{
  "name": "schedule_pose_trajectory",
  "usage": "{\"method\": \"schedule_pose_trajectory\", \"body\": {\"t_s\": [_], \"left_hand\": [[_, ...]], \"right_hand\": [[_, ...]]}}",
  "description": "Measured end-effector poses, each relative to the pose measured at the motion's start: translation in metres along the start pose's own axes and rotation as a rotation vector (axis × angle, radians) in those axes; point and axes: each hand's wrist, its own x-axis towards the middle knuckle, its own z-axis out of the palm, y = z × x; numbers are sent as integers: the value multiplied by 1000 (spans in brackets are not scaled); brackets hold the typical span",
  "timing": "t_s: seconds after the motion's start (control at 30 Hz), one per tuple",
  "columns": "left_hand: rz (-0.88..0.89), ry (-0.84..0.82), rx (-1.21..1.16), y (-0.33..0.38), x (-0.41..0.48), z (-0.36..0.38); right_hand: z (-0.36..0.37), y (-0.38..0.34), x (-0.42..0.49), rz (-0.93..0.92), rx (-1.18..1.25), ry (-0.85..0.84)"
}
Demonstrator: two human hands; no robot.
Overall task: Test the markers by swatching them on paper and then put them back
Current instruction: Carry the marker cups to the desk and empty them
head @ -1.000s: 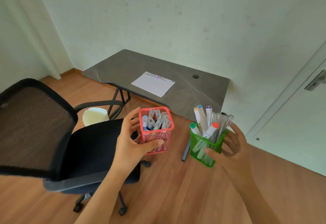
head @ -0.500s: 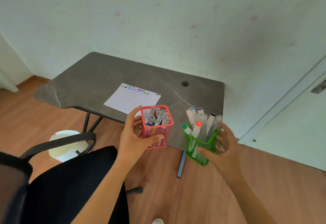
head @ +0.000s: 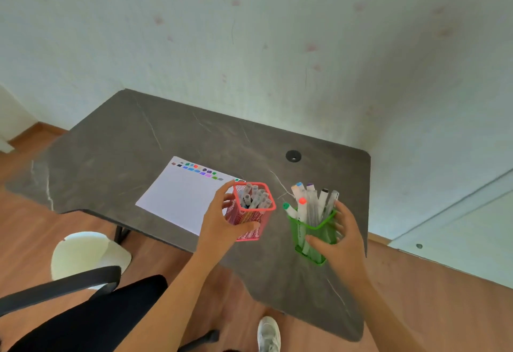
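My left hand (head: 219,226) grips a red mesh holder (head: 254,214) filled with several capped markers, held above the front of the dark grey desk (head: 125,146). My right hand (head: 340,240) grips a green mesh holder (head: 315,236) from which several taller markers (head: 308,201) stick up, with green, red, blue, purple and black caps. A white sheet of paper (head: 180,196) lies on the desk to the left of the holders, with a row of colour swatches along its far edge.
The desk stands against a pale wall and has a round cable hole (head: 293,155) at its back. A black office chair (head: 69,313) is at the lower left, with a white bin (head: 86,253) on the wooden floor beside it. A door is at the right.
I have walked closer to the desk, so it fills more of the view. Both hands have carried the two holders forward over the desk's front edge.
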Motion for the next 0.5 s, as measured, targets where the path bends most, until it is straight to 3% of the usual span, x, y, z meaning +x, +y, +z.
{"method": "schedule_pose_trajectory", "body": {"t_s": [0.5], "left_hand": [[-147,-188,210,-46,151,35]], "right_hand": [[45,13,129,307,-415,-1]]}}
